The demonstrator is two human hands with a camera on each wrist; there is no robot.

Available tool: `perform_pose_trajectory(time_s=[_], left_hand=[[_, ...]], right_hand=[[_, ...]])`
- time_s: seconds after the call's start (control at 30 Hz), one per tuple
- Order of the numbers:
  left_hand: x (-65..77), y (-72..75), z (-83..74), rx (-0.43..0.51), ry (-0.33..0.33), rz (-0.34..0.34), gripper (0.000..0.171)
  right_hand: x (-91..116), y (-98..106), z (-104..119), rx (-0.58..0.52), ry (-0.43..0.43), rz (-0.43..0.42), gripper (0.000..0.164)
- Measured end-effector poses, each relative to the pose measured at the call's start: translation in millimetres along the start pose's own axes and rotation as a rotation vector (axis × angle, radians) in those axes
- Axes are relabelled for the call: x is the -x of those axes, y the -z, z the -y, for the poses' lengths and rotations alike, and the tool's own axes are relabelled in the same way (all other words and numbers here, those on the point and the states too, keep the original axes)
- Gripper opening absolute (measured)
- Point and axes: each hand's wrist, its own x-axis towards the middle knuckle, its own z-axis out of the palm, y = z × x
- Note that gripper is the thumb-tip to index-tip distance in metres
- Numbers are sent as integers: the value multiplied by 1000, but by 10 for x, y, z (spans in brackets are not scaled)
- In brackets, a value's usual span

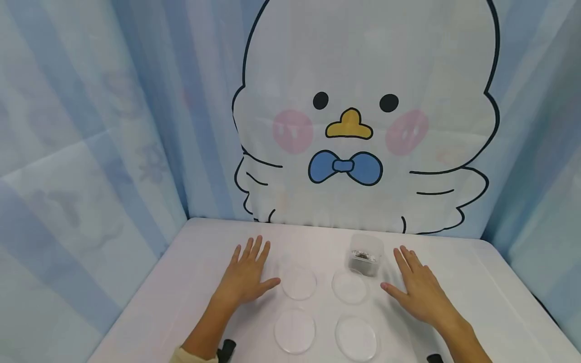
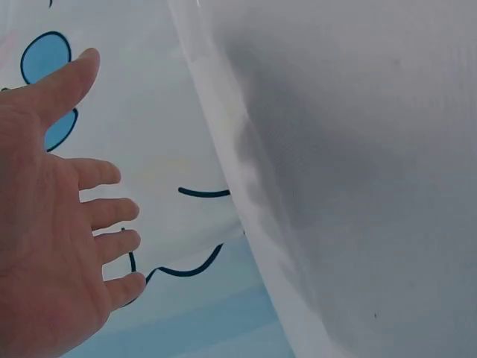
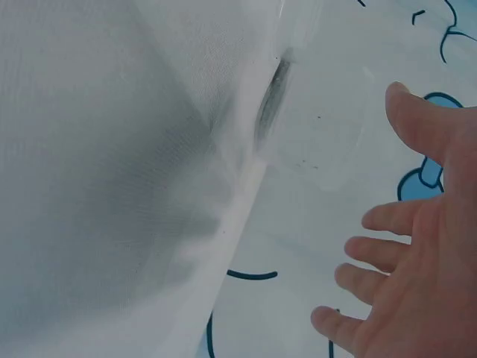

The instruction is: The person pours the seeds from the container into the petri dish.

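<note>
In the head view my left hand [image 1: 245,277] is held out flat over the white table, fingers spread and holding nothing. Its thumb points at the back left clear round dish [image 1: 299,283]. My right hand [image 1: 417,290] is spread the same way on the other side, its thumb toward the back right clear dish [image 1: 349,286]. Two more clear dishes, front left [image 1: 294,331] and front right [image 1: 356,338], lie nearer me. A clear plastic box [image 1: 365,254] with small dark and silvery bits inside stands left of my right fingertips. Both wrist views show empty palms.
The white table [image 1: 150,307] ends at a curtain [image 1: 218,101] with a printed cartoon bird behind it. Striped blue curtain hangs along the left and right sides. Black devices sit at my left wrist [image 1: 226,350] and right wrist [image 1: 434,358].
</note>
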Motion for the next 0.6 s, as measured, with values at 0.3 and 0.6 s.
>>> perform_pose_trajectory(time_s=[0.3,0.6], left_hand=[[-88,-136,-135,3,-50,28,92],[-438,-240,-610,46,-189,116,94]], right_hand=[[-269,-42,-195,-162,35,69,101],[-646,-243,-392,-410,-23,192,109]])
